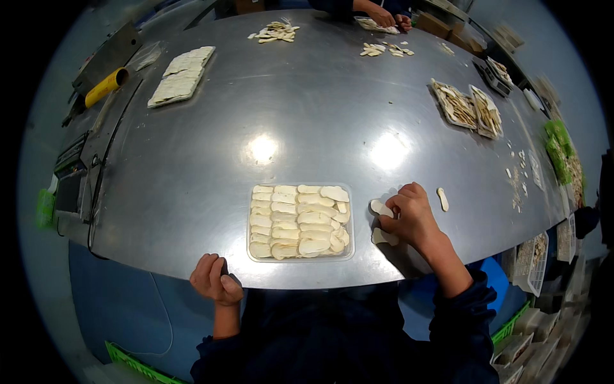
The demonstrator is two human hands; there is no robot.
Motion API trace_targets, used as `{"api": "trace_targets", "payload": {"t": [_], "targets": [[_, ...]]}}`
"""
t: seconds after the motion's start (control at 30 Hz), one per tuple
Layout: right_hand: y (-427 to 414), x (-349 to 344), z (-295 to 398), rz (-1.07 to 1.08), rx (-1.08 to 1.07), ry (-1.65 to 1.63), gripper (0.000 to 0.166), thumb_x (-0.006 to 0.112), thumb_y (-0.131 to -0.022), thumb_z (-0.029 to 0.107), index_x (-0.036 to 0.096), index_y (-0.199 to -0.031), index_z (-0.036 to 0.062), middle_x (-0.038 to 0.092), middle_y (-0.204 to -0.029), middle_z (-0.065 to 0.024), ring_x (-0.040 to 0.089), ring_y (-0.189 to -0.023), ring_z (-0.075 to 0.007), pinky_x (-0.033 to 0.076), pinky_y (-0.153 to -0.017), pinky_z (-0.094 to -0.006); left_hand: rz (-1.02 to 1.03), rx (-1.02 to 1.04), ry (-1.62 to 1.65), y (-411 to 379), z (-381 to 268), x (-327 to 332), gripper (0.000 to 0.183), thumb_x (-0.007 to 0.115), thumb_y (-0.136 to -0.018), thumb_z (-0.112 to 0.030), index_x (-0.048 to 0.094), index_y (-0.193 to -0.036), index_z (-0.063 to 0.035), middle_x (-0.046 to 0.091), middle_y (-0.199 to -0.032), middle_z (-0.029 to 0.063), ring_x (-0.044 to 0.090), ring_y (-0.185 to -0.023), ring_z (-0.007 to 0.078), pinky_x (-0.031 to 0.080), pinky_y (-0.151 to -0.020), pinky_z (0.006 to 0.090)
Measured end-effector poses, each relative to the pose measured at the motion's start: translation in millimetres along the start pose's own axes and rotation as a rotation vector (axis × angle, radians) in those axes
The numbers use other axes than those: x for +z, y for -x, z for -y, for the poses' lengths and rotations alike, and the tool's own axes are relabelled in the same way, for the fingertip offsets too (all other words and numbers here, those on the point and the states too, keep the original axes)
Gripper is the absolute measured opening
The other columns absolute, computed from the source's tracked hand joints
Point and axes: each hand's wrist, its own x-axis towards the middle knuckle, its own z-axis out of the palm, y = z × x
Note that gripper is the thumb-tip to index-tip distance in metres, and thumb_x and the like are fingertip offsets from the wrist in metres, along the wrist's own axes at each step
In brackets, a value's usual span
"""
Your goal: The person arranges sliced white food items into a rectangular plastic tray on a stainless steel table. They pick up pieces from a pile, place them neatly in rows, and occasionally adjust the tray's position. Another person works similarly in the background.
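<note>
A clear plastic tray (353,225) lies flat near the table's front edge, filled with overlapping rows of pale mushroom slices (285,218). To the right of it, my right hand (410,216) pinches a mushroom slice (380,207) between thumb and fingers, low over the steel. Another slice (383,236) lies just below that hand, partly in its shadow. A single narrow slice (442,199) rests farther right, apart from the hand. My left hand (216,280) is curled at the table's front edge, left of the tray, with nothing visible in it.
On the steel table (192,192) are packed trays at far left (182,77) and right (453,103), plus a loose slice pile (276,32). Opposite, another person's hands (381,17) work over a tray. A yellow tube (106,87) and a black cable (98,192) lie left.
</note>
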Motion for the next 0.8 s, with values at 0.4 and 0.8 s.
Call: {"api": "trace_targets", "payload": {"t": [0.4,0.8], "targets": [[-41,19,44,-0.079,-0.273,-0.234,0.028,0.078,-0.056,0.005,0.067,-0.081,-0.0027,0.060,-0.083,-0.0162,0.054,-0.090,-0.0319,0.045,-0.082,-0.0389,-0.015,0.000,-0.024,0,0,0,0.032,0.040,-0.082,-0.018,0.066,-0.089,0.0003,0.065,-0.099,0.0145,0.058,-0.091,0.0292,0.041,-0.083,0.0378],[-18,-22,-4,-0.354,0.155,-0.072,0.009,0.070,-0.073,0.006,0.068,-0.080,-0.0001,0.064,-0.074,-0.0129,0.061,-0.075,-0.0278,0.050,-0.068,-0.0371,-0.059,-0.015,-0.039,5,1,4,0.033,0.040,-0.079,-0.020,0.066,-0.085,0.0008,0.065,-0.093,0.0136,0.059,-0.087,0.0286,0.041,-0.079,0.0369]]}}
